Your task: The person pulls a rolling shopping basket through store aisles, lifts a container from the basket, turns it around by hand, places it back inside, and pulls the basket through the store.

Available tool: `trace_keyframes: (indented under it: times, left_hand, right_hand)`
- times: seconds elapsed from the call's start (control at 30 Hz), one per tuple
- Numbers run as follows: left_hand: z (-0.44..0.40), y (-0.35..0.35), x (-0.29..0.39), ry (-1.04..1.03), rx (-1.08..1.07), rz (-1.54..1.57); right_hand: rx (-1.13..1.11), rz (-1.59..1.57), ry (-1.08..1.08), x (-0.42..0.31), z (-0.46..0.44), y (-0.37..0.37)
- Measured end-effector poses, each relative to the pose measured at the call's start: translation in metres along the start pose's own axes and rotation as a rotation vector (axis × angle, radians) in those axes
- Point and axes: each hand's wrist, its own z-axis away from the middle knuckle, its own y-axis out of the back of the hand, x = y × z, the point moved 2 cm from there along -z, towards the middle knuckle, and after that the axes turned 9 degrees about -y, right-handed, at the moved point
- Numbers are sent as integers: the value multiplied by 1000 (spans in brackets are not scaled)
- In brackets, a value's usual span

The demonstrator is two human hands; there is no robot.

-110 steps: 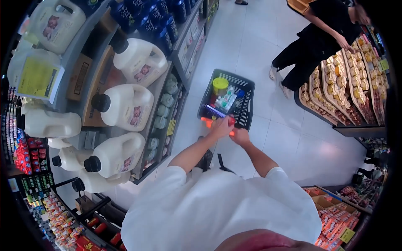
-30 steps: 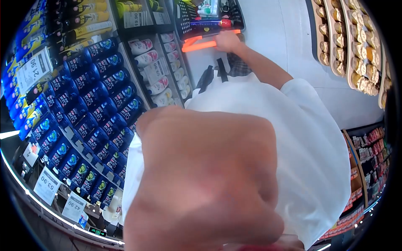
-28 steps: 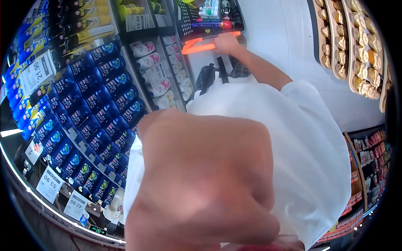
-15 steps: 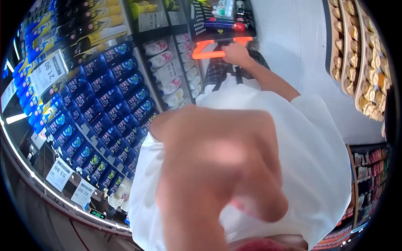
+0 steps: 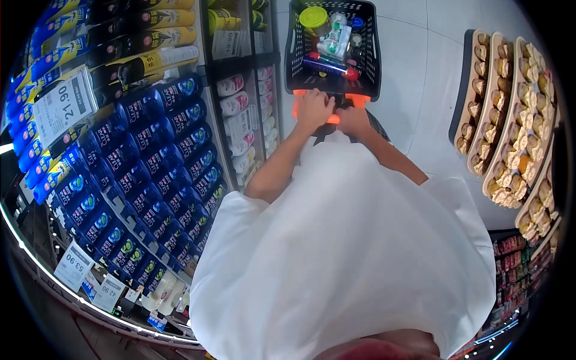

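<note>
At the top centre is a black basket [image 5: 377, 66] with an orange handle [image 5: 358, 101]. My left hand [image 5: 315, 109] is wrapped over the handle's left part. Close beside it, my right hand [image 5: 353, 119] is closed on the handle's right part. Inside the basket lie a tub with a yellow-green lid [image 5: 314, 17], a white and green pack [image 5: 336, 39], a dark blue and purple tube with a red end [image 5: 331, 66], and a blue-capped item [image 5: 357, 23].
Left, shelves hold dark blue bottles [image 5: 157, 135], yellow and black bottles [image 5: 162, 42] and white bottles [image 5: 233, 105], with price tags [image 5: 65, 108]. Gold-wrapped goods [image 5: 525, 126] stand in curved racks at right. Pale floor tiles [image 5: 408, 78] lie between.
My left hand has come down from close before the camera onto the handle, beside my right hand. More of the basket shows now.
</note>
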Motion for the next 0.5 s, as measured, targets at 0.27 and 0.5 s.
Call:
trace_keyframes:
  times: [0.27,0.5]
  left_hand:
    - [-30,36,-1,-355,335,86]
    - [-85,60,-14,-388,353,166]
  right_hand:
    - [58,11,-58,3,-31,27]
    - [229,-33,-105,4,-63,63]
